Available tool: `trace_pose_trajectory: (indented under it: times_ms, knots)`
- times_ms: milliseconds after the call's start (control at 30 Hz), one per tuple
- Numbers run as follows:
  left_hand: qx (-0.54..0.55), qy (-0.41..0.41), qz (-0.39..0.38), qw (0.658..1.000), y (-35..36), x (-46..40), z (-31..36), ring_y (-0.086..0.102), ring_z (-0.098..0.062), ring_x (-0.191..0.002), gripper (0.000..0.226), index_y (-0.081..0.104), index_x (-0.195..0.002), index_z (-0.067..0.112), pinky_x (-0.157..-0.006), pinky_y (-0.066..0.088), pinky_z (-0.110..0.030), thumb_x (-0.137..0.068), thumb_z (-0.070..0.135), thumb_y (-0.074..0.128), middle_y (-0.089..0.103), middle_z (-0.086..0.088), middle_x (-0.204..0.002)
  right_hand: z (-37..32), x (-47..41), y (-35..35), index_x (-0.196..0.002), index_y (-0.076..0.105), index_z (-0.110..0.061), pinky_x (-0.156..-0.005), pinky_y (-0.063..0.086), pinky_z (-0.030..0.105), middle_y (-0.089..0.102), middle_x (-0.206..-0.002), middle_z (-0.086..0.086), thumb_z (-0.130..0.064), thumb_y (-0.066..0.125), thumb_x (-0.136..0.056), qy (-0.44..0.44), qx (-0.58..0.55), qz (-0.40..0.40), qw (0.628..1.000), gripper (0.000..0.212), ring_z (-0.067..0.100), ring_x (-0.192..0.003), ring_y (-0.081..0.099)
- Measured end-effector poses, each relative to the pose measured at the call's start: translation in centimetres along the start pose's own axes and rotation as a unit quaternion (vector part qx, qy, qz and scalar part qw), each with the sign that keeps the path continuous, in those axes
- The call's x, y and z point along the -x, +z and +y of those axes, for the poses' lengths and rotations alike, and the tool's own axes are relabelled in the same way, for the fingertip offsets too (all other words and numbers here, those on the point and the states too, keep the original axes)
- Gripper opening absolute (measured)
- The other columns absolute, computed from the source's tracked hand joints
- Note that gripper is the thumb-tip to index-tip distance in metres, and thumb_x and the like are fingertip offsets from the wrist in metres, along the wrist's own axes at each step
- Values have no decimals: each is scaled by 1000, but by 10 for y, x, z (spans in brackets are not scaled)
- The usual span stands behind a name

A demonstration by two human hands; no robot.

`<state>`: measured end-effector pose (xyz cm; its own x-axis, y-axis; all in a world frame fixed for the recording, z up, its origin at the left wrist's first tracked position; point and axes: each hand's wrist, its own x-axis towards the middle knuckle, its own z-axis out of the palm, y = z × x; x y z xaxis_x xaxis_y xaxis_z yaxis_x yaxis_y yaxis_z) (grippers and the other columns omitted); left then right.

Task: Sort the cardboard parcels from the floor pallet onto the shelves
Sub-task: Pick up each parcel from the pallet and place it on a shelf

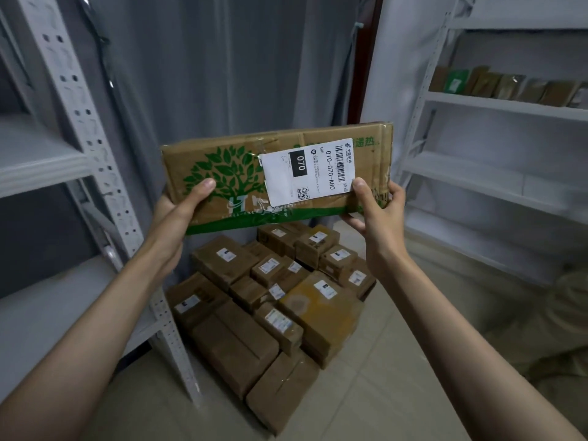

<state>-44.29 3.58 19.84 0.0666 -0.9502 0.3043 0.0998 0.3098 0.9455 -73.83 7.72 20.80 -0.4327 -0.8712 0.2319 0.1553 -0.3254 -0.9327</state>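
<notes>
The flat cardboard parcel (280, 179), printed with a green tree and labelled 070, is held up above the floor pile of parcels (270, 310), between the shelves (496, 103). The left hand (178, 214) and right hand (378, 211) are clamped on its lower corners, thumbs on the face. It looks stiff, light and thin, so an end-to-end grip suits it, though the glossy tape may slip.

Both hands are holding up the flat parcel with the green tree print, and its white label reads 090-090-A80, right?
Not quite. In the head view, both the left hand and right hand hold the flat parcel with the green tree print, but its white label reads 070-070-A80.
</notes>
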Motion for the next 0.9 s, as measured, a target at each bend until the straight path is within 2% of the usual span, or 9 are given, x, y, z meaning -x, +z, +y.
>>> trace_pose_trajectory:
  times_ms: [333, 467, 600, 700, 800, 900]
  knots:
    - [-30, -37, -42, 998, 129, -44, -54, 70, -14, -110, 82, 58, -136, 18, -98, 53, -31, -67, 59, 79, 73, 2, -120, 22, -84, -108, -146, 32, -21, -82, 62, 33, 58, -136, 5, -29, 78, -87, 43, -8, 11, 999, 75, 15, -108, 71]
    - [-39, -57, -40, 997, 164, -75, -82, 70, -15, -110, 78, 60, -133, 20, -102, 52, -38, -67, 59, 78, 73, 1, -120, 46, -130, -126, -147, 33, -20, -79, 62, 31, 60, -133, 5, -24, 77, -88, 59, 8, 13, 998, 73, 16, -106, 72]
    - [-28, -78, -33, 996, 196, -122, -126, 70, -14, -110, 80, 60, -132, 24, -102, 52, -37, -63, 61, 78, 72, 1, -122, 82, -193, -137, -145, 34, -20, -84, 62, 37, 64, -128, 5, -23, 76, -89, 73, 24, 21, 997, 70, 18, -107, 72]
    - [-13, -97, -24, 995, 216, -166, -168, 71, -16, -109, 68, 63, -128, 25, -102, 52, -40, -70, 56, 80, 74, 2, -119, 112, -250, -135, -143, 35, -19, -86, 62, 38, 65, -126, 4, -23, 76, -89, 87, 46, 20, 995, 67, 19, -107, 71]
    - [6, -125, 16, 992, 228, -210, -209, 71, -18, -107, 53, 67, -121, 26, -103, 52, -44, -75, 49, 81, 75, 3, -116, 141, -306, -127, -146, 33, -15, -85, 61, 38, 63, -130, 9, -21, 76, -89, 118, 68, 8, 991, 71, 25, -113, 68]
    - [7, -160, 45, 986, 235, -245, -245, 73, -17, -102, 62, 69, -118, 28, -98, 54, -43, -66, 57, 83, 76, 4, -112, 167, -361, -119, -149, 30, -15, -94, 59, 45, 61, -134, 11, -21, 76, -89, 132, 91, -7, 987, 76, 27, -118, 65]
